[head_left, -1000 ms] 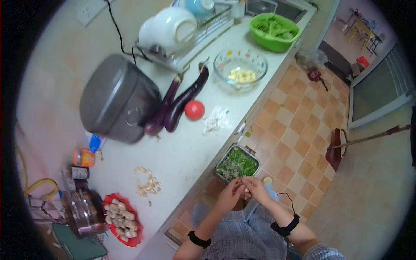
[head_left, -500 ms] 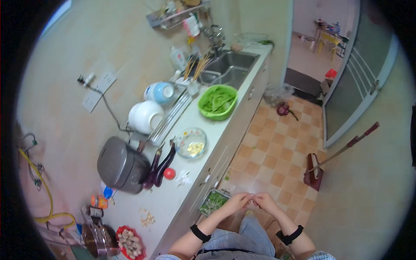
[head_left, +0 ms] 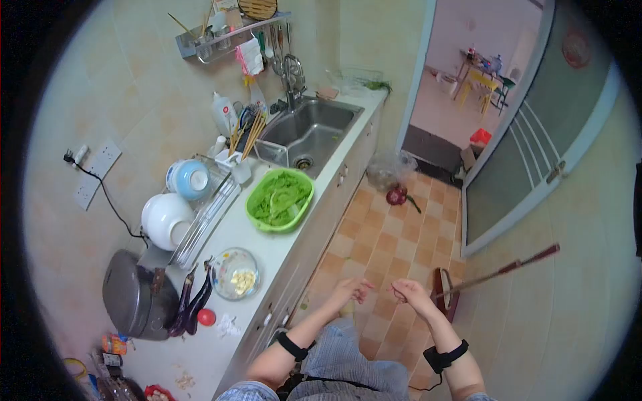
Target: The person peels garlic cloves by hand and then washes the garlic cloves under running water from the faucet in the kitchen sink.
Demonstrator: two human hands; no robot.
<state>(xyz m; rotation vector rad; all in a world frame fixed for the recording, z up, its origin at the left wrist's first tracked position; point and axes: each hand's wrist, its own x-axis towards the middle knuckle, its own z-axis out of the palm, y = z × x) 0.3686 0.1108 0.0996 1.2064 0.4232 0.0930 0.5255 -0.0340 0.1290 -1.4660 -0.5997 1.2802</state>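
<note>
My left hand [head_left: 353,291] is held in front of my body above the tiled floor, its fingers loosely stretched and apart, nothing visible in it. A short gap away, my right hand [head_left: 409,294] has its fingers curled in with the tips together; anything between them is too small to make out. Neither hand touches the counter [head_left: 267,267] on the left. Nearest on it are a glass bowl [head_left: 235,274] with peeled garlic cloves, a red tomato [head_left: 206,317], two eggplants [head_left: 194,307] and a green basin [head_left: 281,200] of leafy greens.
Beyond the basin is a steel sink [head_left: 314,134]. A rice cooker [head_left: 137,297] and a rack with bowls [head_left: 167,220] stand along the wall. A red onion [head_left: 396,194] and plastic bag [head_left: 390,170] lie on the floor. A long-handled dustpan [head_left: 447,294] leans right, below an open door [head_left: 535,147].
My hands were together at the fingertips and have drawn apart. The view has swung up and to the right, so more of the sink shows and the tray of greens below is out of sight.
</note>
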